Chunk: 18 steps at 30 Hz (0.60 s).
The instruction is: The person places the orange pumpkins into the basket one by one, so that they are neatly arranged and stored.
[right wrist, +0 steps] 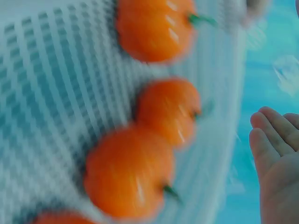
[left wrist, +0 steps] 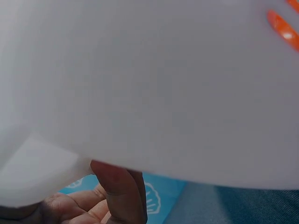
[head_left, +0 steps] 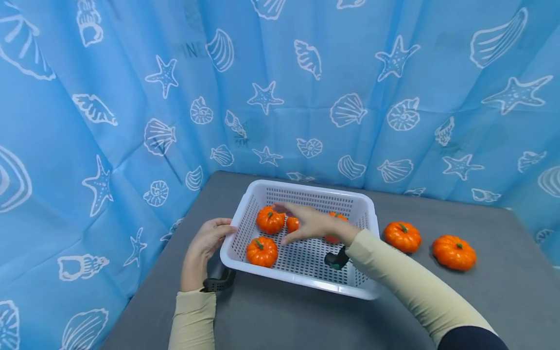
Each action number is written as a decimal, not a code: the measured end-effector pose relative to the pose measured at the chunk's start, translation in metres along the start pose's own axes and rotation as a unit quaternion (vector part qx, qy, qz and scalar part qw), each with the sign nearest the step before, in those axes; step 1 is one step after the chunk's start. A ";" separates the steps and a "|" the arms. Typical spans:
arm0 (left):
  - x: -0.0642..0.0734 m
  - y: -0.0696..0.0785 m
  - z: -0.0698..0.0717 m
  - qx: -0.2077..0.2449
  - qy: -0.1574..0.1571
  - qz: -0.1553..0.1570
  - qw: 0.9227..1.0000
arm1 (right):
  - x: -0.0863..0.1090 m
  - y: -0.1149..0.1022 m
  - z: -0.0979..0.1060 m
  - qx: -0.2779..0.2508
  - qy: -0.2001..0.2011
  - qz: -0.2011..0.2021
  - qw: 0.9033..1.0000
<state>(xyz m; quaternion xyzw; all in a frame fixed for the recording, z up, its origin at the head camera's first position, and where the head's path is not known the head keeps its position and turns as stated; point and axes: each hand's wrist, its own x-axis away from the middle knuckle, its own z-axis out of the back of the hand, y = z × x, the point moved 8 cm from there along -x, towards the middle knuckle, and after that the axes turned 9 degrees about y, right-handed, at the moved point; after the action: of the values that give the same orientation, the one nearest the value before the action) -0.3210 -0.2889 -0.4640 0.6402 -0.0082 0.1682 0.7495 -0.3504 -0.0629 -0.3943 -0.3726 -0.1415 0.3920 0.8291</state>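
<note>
A white perforated plastic basket (head_left: 302,278) stands on the table, with several small orange pumpkins inside. One pumpkin (head_left: 261,252) lies in the front left corner and another pumpkin (head_left: 269,220) behind it. More pumpkins (right wrist: 131,172) show beside the basket wall in the right wrist view. My left hand (head_left: 211,238) pinches the basket's left rim with thumb and fingers; in the left wrist view the basket wall hides part of them. My right hand (head_left: 311,222) hovers over the basket with fingers extended and nothing in them, partly covering the middle pumpkin (head_left: 292,224).
Two more pumpkins, a nearer-in pumpkin (head_left: 402,237) and an outer pumpkin (head_left: 454,253), sit on the grey table (head_left: 280,321) right of the basket. A blue curtain (head_left: 280,131) with white shells hangs behind and along the left side.
</note>
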 end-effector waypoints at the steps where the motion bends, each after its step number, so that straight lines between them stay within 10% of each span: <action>1: 0.000 0.000 0.000 0.000 0.000 0.002 1.000 | 0.005 0.001 0.012 -0.005 0.018 0.005 1.000; 7: -0.001 0.000 0.001 0.000 -0.001 0.004 1.000 | 0.050 0.025 0.085 -0.025 0.128 0.002 0.991; 18: 0.000 0.000 0.002 -0.009 -0.003 0.004 1.000 | 0.176 0.102 0.162 0.017 0.256 -0.126 0.958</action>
<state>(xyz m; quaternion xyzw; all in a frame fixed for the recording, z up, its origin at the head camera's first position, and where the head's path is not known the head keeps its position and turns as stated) -0.3207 -0.2909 -0.4637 0.6339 -0.0144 0.1691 0.7545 -0.3765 0.1941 -0.3682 -0.4256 0.0359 0.1781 0.8865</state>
